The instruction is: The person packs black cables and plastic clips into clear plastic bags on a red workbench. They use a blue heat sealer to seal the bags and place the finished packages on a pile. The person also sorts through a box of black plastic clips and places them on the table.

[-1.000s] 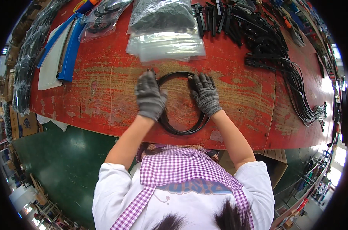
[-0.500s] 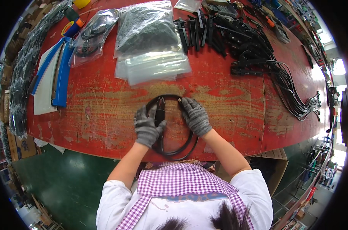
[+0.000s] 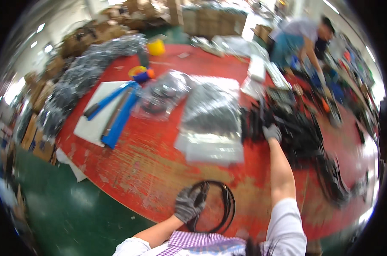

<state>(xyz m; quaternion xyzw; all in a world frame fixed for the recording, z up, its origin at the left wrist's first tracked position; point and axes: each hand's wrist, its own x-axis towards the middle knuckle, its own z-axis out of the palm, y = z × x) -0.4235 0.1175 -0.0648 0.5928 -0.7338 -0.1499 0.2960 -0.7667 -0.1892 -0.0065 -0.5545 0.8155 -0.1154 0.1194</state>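
A loop of black cable (image 3: pixel 232 207) lies on the worn red table close to my body. My left hand (image 3: pixel 188 205), in a grey glove, is closed around the left side of this coil, where a thicker dark part shows. My right arm stretches far forward. At its end my gloved right hand (image 3: pixel 272 132) reaches in among slim black plastic pieces (image 3: pixel 254 123), at the left edge of a heap of black cables (image 3: pixel 298 134). Blur and the dark pieces hide its fingertips, so whether it grips one cannot be told.
Clear plastic bags (image 3: pixel 210 151) lie left of the black pieces. Further left are a bagged cable (image 3: pixel 163 94) and a blue paper cutter (image 3: pixel 116 128). Wrapped bundles (image 3: pixel 74 89) line the table's left edge. Another person (image 3: pixel 291 40) bends over the far right side.
My right hand has left the coil and moved forward and right to the black pieces. My left hand stays on the cable. The view has tilted up and turned, bringing the other person into sight.
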